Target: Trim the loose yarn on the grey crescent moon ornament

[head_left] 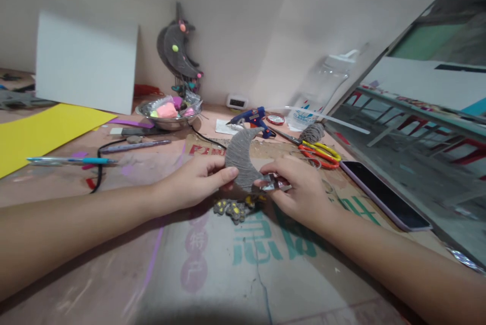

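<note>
A crescent moon point(242, 158) wrapped in grey yarn is held upright over the cardboard. My left hand point(205, 175) grips its left edge, thumb on the front face. At the moon's lower right, my right hand point(298, 183) is closed in a pinch around a small shiny piece point(270, 182), silvery or clear, whose kind I cannot make out. Its fingertips touch or nearly touch the moon. Just below lie small grey yarn flowers point(235, 209) with yellow centres, partly hidden by the moon and the hands.
Behind the moon stands a blue glue gun point(252, 118). To the right are scissors point(321, 155), a yarn ball point(312, 133), a phone point(385, 194) and a clear bottle point(322, 87). A metal bowl point(167, 121), pens point(72, 161) and yellow sheet point(56, 130) lie left. A decorated moon point(178, 51) hangs behind.
</note>
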Available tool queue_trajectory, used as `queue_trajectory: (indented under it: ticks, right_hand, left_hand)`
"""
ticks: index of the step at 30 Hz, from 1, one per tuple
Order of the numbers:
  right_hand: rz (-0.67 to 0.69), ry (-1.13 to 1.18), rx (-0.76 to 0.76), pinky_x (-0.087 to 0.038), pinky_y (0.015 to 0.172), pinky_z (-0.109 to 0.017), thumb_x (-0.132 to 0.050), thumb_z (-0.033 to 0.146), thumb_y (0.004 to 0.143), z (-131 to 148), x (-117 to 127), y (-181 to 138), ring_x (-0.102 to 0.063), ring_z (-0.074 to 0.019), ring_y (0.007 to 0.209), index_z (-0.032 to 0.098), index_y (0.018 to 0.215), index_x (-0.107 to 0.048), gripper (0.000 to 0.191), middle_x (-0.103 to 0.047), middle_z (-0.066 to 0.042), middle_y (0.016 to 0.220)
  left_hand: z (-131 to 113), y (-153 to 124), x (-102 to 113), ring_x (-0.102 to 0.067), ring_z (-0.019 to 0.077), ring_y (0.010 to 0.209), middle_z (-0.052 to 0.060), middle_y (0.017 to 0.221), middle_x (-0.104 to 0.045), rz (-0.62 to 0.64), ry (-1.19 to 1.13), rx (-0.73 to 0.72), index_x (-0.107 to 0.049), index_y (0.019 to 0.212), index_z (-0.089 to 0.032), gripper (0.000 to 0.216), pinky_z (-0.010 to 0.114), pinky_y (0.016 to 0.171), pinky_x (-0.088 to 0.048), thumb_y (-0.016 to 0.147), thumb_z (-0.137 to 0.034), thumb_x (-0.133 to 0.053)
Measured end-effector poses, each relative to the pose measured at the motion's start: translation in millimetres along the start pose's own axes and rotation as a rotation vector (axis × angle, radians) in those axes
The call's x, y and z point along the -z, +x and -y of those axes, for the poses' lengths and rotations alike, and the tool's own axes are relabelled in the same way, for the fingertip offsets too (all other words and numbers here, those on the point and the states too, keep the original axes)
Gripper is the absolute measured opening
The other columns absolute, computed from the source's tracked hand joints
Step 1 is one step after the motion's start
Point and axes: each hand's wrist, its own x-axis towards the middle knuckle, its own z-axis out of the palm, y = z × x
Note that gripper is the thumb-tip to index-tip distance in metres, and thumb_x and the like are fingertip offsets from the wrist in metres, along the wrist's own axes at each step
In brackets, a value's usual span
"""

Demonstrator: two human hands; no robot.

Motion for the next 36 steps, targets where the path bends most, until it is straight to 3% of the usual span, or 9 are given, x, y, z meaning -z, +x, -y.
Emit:
queue_trajectory:
  ticks: [5,13,19,26,32,36]
  right_hand:
    - [0.006,0.044,0.011,-0.031,0.056,-0.026,-0.058,0.019,0.077,0.0,-0.8,-2.2,-0.048,-0.0134,0.059,0.018,0.076,-0.060,0.003,-0.059,-0.001,0.063]
    - [0.024,0.120,-0.041,-0.033,0.057,-0.025,-0.057,0.014,0.073,1.0,-1.8,-3.1,-0.049,-0.0128,0.060,0.018,0.075,-0.060,0.006,-0.058,-0.001,0.065]
    - [0.006,0.152,-0.060,-0.032,0.056,-0.024,-0.056,0.017,0.076,1.8,-1.8,-2.6,-0.047,-0.0120,0.057,0.018,0.072,-0.059,0.005,-0.055,0.000,0.062]
    - [0.027,0.138,-0.106,-0.033,0.056,-0.024,-0.055,0.015,0.076,0.2,-1.6,-3.3,-0.048,-0.0127,0.059,0.018,0.074,-0.059,0.006,-0.055,0.000,0.063]
    - [0.020,0.149,-0.084,-0.033,0.056,-0.024,-0.055,0.014,0.075,2.1,-1.2,-2.5,-0.048,-0.0122,0.058,0.017,0.073,-0.059,0.006,-0.056,0.000,0.063]
    - [0.017,0.144,-0.096,-0.033,0.056,-0.024,-0.055,0.012,0.074,0.9,-2.2,-2.0,-0.048,-0.0122,0.059,0.017,0.073,-0.060,0.007,-0.056,0.000,0.063]
  left_hand:
    - [0.8,-0.2,-0.6,-0.058,0.0121,0.069,-0.001,0.078,-0.066,0.052,0.073,-0.105,-0.063,0.084,-0.015,0.017,0.020,0.061,-0.044,0.083,-0.029,-0.053]
    - [2.5,0.8,-1.7,-0.063,0.0181,0.091,0.003,0.100,-0.070,0.115,0.146,-0.192,-0.065,0.100,-0.017,0.025,0.028,0.082,-0.048,0.078,-0.027,-0.062]
    - [1.7,0.4,-1.5,-0.064,0.0158,0.081,0.002,0.092,-0.072,0.143,0.180,-0.145,-0.067,0.096,-0.016,0.021,0.025,0.074,-0.049,0.082,-0.023,-0.053]
    - [2.5,2.9,-1.2,-0.062,0.0168,0.090,0.003,0.098,-0.070,0.173,0.114,-0.142,-0.065,0.097,-0.016,0.020,0.026,0.080,-0.047,0.081,-0.025,-0.058]
    - [-0.2,2.0,1.5,-0.060,0.0134,0.069,0.000,0.074,-0.066,0.115,0.129,-0.063,-0.064,0.076,-0.014,0.026,0.021,0.062,-0.045,0.086,-0.034,-0.049]
    - [0.2,1.5,1.9,-0.059,0.0131,0.069,0.000,0.075,-0.066,0.123,0.143,-0.069,-0.064,0.077,-0.015,0.022,0.021,0.061,-0.043,0.085,-0.030,-0.050]
